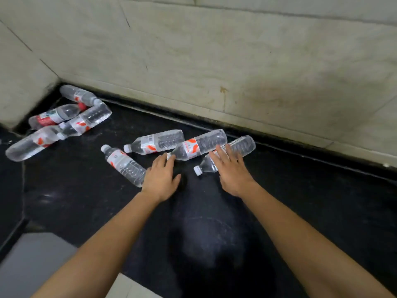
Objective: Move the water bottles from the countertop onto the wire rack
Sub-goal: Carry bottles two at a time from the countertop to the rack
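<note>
Several clear water bottles with white and orange labels lie on their sides on the black countertop (300, 201). My left hand (160, 178) is open, palm down, its fingertips at the cap of a middle bottle (199, 146). A bottle (125, 164) lies just to its left, and another bottle (155, 141) lies behind. My right hand (231, 169) is open with fingers spread over the rightmost bottle (238, 149), partly hiding it. Neither hand holds anything. A second cluster of bottles (64, 123) lies in the far left corner. The wire rack is out of view.
Pale stone walls (214, 61) rise behind and to the left of the counter, meeting in the far left corner. The counter's front edge drops off at the lower left, where a light floor (32, 265) shows.
</note>
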### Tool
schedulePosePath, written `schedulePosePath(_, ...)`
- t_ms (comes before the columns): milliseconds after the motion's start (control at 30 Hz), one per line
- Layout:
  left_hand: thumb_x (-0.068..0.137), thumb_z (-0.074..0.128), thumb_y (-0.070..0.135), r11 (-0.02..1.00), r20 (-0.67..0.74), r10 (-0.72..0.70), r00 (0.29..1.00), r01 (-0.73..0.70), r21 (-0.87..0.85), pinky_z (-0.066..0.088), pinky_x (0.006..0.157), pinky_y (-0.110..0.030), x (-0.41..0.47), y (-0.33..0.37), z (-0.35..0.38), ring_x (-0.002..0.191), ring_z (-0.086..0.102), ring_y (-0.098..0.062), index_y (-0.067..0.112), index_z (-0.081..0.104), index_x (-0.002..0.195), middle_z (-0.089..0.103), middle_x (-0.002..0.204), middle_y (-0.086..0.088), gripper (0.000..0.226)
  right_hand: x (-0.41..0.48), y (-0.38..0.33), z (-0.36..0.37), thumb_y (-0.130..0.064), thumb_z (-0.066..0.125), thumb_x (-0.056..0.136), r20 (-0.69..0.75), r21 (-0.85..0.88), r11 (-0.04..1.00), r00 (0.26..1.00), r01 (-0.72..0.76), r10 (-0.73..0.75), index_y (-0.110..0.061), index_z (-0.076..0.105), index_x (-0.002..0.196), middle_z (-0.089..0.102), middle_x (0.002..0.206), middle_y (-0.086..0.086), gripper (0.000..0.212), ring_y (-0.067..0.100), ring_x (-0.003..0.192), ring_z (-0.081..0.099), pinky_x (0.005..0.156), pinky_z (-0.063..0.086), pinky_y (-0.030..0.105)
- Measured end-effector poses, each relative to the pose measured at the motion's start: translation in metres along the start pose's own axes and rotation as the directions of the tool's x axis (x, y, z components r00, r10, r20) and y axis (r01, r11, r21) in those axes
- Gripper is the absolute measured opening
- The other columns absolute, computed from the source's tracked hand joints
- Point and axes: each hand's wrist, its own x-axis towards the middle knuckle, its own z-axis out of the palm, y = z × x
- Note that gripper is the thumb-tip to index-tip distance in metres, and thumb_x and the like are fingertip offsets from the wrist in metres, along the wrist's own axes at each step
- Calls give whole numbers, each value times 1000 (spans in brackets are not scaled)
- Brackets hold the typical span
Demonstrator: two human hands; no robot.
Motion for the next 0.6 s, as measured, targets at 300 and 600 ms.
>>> schedulePosePath(300,97,61,25,993,-146,55,988,-70,-98,46,92,-55,73,-24,58,119,49,-43,19,29,159,51,135,-22,70,38,-8,6,-20,73,86,-11,-174,978,994,-111,111,-28,23,160,24,165,4,89,36,148,24,116,23,60)
schedulePosePath(600,92,64,11,907,-80,100,992,-124,-402,48,88,-49,38,-20,53,106,57,-44,13,40,152,57,117,-24,64,30,-32,-6,-38,75,85,49,-305,947,991,-102,123,-28,51,139,49,137,0,59,32,129,40,104,35,50)
